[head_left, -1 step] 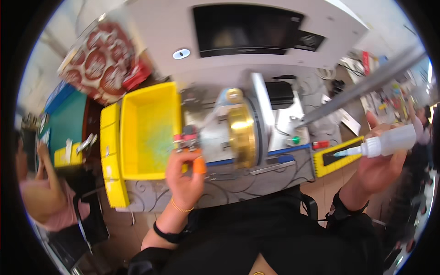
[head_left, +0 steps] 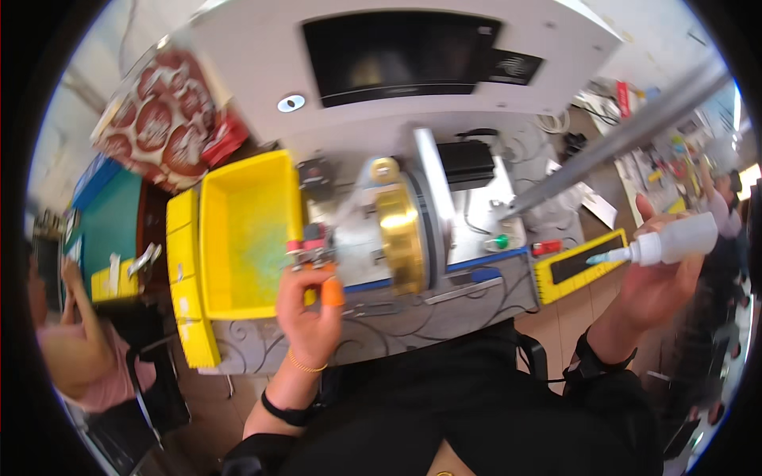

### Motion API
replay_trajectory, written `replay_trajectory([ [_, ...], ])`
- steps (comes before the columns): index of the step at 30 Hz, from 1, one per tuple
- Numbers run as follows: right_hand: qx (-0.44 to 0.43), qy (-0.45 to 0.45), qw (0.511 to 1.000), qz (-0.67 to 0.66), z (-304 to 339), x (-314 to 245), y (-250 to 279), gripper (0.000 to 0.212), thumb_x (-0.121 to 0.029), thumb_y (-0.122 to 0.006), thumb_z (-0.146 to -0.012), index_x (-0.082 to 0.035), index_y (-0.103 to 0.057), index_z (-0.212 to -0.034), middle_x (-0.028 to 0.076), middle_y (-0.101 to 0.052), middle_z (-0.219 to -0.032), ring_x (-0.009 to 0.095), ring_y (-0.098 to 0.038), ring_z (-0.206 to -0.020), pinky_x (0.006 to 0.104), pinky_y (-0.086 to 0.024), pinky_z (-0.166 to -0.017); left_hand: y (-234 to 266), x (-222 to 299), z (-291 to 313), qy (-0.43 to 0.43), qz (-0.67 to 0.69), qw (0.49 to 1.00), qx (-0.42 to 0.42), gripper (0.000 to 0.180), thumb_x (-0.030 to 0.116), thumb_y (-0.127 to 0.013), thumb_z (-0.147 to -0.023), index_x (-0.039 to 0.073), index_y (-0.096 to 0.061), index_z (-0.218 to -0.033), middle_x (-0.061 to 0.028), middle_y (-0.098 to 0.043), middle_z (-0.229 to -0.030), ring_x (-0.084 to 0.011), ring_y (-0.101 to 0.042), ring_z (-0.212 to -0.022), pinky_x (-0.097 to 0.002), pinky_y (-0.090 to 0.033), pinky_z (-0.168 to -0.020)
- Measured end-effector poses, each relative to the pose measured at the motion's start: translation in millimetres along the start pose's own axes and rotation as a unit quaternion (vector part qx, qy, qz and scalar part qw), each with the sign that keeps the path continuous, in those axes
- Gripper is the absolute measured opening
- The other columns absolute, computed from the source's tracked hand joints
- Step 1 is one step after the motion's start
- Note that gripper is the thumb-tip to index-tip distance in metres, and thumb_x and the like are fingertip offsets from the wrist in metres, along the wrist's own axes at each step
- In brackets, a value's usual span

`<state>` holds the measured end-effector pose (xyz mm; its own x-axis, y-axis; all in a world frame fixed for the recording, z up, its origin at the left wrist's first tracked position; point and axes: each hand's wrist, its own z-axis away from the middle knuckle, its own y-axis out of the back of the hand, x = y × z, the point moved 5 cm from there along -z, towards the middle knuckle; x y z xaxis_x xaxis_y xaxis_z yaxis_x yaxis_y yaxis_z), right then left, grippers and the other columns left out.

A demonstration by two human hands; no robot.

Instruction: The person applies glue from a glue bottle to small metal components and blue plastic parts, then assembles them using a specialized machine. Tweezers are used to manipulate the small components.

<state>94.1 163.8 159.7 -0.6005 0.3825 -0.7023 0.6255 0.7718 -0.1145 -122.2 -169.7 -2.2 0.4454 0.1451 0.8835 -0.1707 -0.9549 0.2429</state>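
Observation:
My left hand (head_left: 309,317) is closed on a small metal clamp-like fixture with red and dark parts (head_left: 311,246). It is at the right edge of a yellow tray, and an orange cover (head_left: 332,291) sits on one fingertip. On the right, my right hand (head_left: 657,289) is raised and grips a translucent white squeeze bottle (head_left: 684,239). Its white cap and thin pale-blue nozzle tip point left. Between the hands stands a machine with a gold-coloured wheel (head_left: 399,238) on a metal plate; neither hand touches the wheel.
The yellow tray (head_left: 208,262) has bluish-green residue inside. Yellow bins (head_left: 184,278) line its left side. A grey metal bar (head_left: 611,151) slants across the right side, above a yellow-framed panel (head_left: 544,279). A dark screen (head_left: 397,59) is behind; another person (head_left: 87,349) sits at left.
The whole scene has slid a little left in the picture, as the view turned slightly. Both hands keep their holds on the fixture and the bottle.

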Motion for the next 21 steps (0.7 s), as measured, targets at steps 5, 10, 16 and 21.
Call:
replay_trajectory([
  [5, 0.158, 0.002, 0.923, 0.352, 20.4, 16.0, 74.0, 0.028, -0.012, -0.049, -0.097, 0.006, -0.05, -0.119, 0.014, -0.061, -0.105, 0.025, -0.065, -0.096, 0.0372, -0.051, -0.088, -1.3, -3.0, -0.9, 0.026, 0.064, 0.997, -0.037, 0.008, 0.002, -0.064, -0.088, 0.001, -0.058, -0.092, -0.0076, -0.06, -0.088, -0.0128, -0.059, -0.077, -0.0243, -0.048, -0.074],
  [10, 0.098, -0.065, 0.881, 0.459, 16.5, 64.0, 72.5, 0.028, -0.014, -0.061, -0.094, 0.0, -0.055, -0.118, 0.011, -0.066, -0.101, 0.016, -0.066, -0.09, 0.0312, -0.05, -0.082, -4.0, 1.8, -0.5, -0.022, 0.013, 0.998, -0.056, 0.007, 0.004, -0.054, -0.096, 0.003, -0.051, -0.102, -0.0058, -0.058, -0.096, -0.012, -0.06, -0.082, -0.0228, -0.048, -0.069],
  [16, 0.12, 0.024, 0.923, 0.365, 18.2, 57.6, 54.4, 0.031, 0.0, -0.061, -0.09, 0.0, -0.055, -0.12, 0.01, -0.067, -0.108, 0.017, -0.065, -0.098, 0.0307, -0.05, -0.087, -3.2, 8.6, -3.9, 0.015, 0.016, 0.999, -0.046, 0.006, 0.001, -0.059, -0.092, -0.001, -0.055, -0.096, -0.0107, -0.059, -0.094, -0.0164, -0.064, -0.083, -0.0259, -0.051, -0.076],
  [21, -0.325, -0.134, 0.893, 0.281, 84.0, 70.8, -45.4, 0.019, -0.008, -0.071, -0.083, -0.005, -0.064, -0.1, 0.008, -0.065, -0.102, 0.022, -0.063, -0.089, 0.0317, -0.051, -0.077, 2.2, 24.9, -3.1, 0.062, 0.006, 0.995, -0.077, 0.006, 0.005, -0.057, -0.095, 0.001, -0.055, -0.098, -0.0089, -0.064, -0.09, -0.0126, -0.065, -0.074, -0.0233, -0.05, -0.069],
])
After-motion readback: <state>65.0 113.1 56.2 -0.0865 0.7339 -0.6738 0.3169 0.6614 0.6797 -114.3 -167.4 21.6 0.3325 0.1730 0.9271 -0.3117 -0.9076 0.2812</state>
